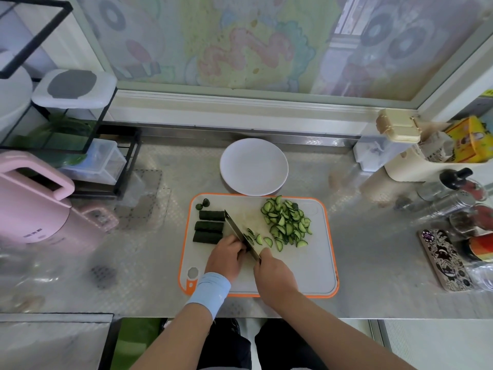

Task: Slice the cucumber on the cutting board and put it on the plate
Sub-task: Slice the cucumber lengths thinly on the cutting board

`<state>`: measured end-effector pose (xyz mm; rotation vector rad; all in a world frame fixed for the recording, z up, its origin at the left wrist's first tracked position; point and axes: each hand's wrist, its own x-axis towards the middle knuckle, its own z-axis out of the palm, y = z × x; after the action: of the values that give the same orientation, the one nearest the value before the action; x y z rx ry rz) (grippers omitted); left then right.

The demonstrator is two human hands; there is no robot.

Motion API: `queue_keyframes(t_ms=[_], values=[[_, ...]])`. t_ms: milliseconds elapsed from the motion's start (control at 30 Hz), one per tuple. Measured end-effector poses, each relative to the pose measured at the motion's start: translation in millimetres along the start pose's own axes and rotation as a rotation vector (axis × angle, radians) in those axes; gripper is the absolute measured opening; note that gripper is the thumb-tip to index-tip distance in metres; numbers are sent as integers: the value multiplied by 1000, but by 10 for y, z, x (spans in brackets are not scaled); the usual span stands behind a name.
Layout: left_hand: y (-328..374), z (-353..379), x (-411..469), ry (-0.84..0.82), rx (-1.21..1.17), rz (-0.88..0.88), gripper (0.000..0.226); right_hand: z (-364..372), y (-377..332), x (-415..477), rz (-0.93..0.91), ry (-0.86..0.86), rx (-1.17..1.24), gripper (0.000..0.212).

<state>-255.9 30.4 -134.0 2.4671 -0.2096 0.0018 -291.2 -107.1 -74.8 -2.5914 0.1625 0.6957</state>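
Note:
A grey cutting board (306,268) with an orange rim lies in front of me. Three dark cucumber pieces (209,226) lie side by side at its left, with two small end bits (202,204) above them. A pile of half-moon cucumber slices (286,222) covers the board's upper right. My right hand (273,273) grips the handle of a cleaver (240,231), whose blade is angled across the board. My left hand (225,256) has curled fingers against the blade's left side, over a cucumber piece that is mostly hidden. The white plate (254,166) sits beyond the board, with nothing on it.
A pink kettle (34,206) and a black rack (80,145) with containers stand at the left. Spice jars (453,198), a patterned phone (445,260) and a cream caddy (416,161) crowd the right. The steel counter's front edge (240,316) is near my body.

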Motion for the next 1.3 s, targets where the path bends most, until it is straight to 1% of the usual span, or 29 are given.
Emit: queue_keyframes(t_ms=[167, 400, 533, 733, 867, 1033, 1300], values=[[-3, -16, 11, -17, -2, -7, 6, -18, 66, -114, -2, 34, -9, 13], [-19, -8, -5, -2, -19, -12, 6, -14, 193, -298, 30, 27, -16, 14], [-15, -9, 0, 2, -22, -1, 7, -3, 167, -217, 25, 5, -24, 11], [-11, -38, -14, -7, -8, 27, 8, 50, 55, -44, 22, -27, -71, 13], [-31, -30, -18, 6, -19, 57, 8, 13, 32, -14, 6, 2, -19, 12], [-42, -26, -2, -3, -24, 27, 3, -2, 90, -124, 3, 26, 22, 16], [-56, -12, -8, -10, -17, -1, 5, -14, 178, -273, 4, 22, 18, 15]])
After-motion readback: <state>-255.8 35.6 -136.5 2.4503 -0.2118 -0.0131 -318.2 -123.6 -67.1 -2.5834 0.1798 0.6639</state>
